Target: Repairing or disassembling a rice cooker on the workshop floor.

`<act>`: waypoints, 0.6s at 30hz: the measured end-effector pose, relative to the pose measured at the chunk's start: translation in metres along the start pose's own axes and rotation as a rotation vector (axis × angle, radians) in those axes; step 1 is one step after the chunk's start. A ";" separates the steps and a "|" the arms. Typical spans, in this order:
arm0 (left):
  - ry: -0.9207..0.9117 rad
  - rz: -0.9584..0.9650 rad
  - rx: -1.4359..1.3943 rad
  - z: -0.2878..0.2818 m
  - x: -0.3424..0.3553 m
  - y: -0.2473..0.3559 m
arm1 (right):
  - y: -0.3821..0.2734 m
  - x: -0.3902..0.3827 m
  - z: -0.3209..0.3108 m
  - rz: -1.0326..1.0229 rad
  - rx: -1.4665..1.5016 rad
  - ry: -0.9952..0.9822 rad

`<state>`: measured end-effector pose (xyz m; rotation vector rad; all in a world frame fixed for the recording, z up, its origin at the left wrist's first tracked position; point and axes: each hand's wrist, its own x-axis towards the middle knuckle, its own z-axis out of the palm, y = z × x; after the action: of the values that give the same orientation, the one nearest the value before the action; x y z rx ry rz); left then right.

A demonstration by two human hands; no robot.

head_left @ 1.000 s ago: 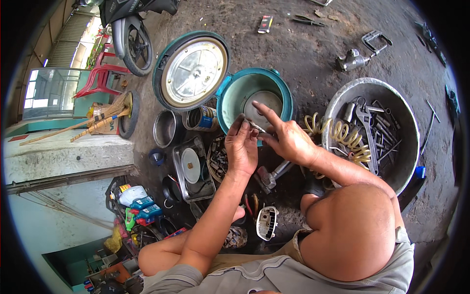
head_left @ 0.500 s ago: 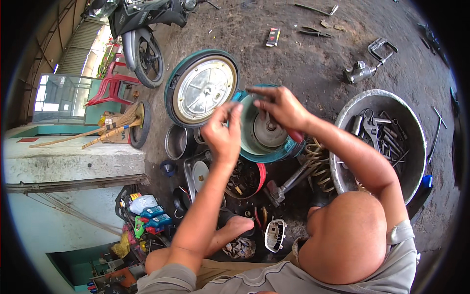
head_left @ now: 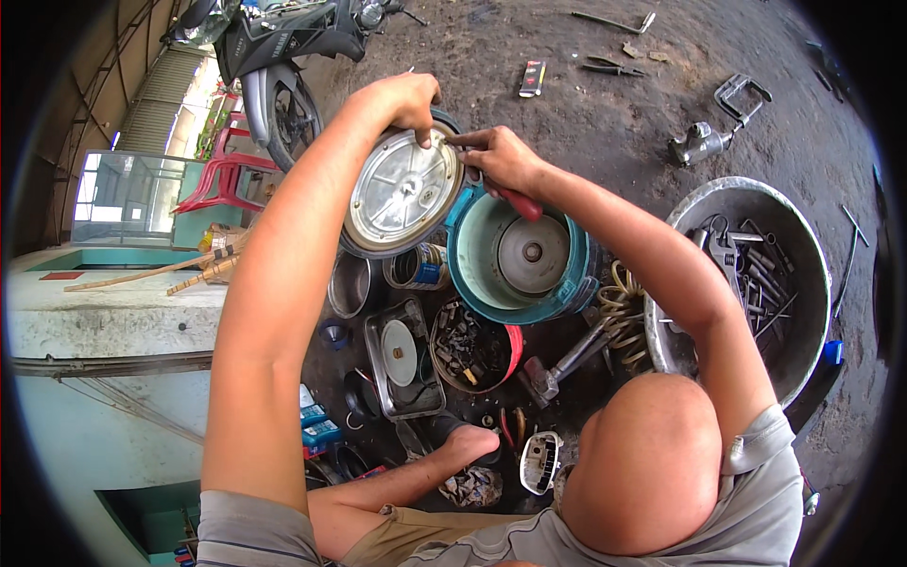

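While the left hand (head_left: 406,102) arches over the lid (head_left: 402,194), thumb down at its upper rim (whether its other fingers clasp anything, I cannot tell), the right hand (head_left: 508,163) has its fingers wrapped around a red-handled tool (head_left: 522,204) beside the lid's right edge. The lid leans open next to the teal pot (head_left: 475,252), and a grey basin (head_left: 805,293) sits farther right on the floor (head_left: 605,123).
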<state>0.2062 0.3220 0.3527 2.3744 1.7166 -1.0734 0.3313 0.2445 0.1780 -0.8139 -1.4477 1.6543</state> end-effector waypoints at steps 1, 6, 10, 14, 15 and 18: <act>-0.058 -0.005 -0.019 0.000 0.004 0.000 | -0.001 0.001 0.000 -0.006 -0.012 -0.002; -0.093 -0.023 -0.046 0.006 0.007 -0.001 | -0.004 0.002 0.000 0.026 0.035 -0.029; -0.077 -0.036 -0.029 0.005 0.003 0.003 | -0.004 0.005 0.000 0.000 0.032 -0.037; -0.073 -0.036 -0.026 0.004 0.003 0.005 | 0.001 0.009 0.000 -0.006 -0.001 -0.035; -0.069 -0.032 -0.026 0.005 0.003 0.005 | 0.001 0.010 0.000 -0.006 -0.001 -0.035; -0.059 -0.017 -0.018 0.006 0.004 0.004 | -0.002 0.010 0.003 -0.011 -0.040 -0.035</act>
<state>0.2073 0.3211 0.3446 2.2971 1.7231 -1.1146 0.3247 0.2516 0.1804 -0.8008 -1.5113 1.6435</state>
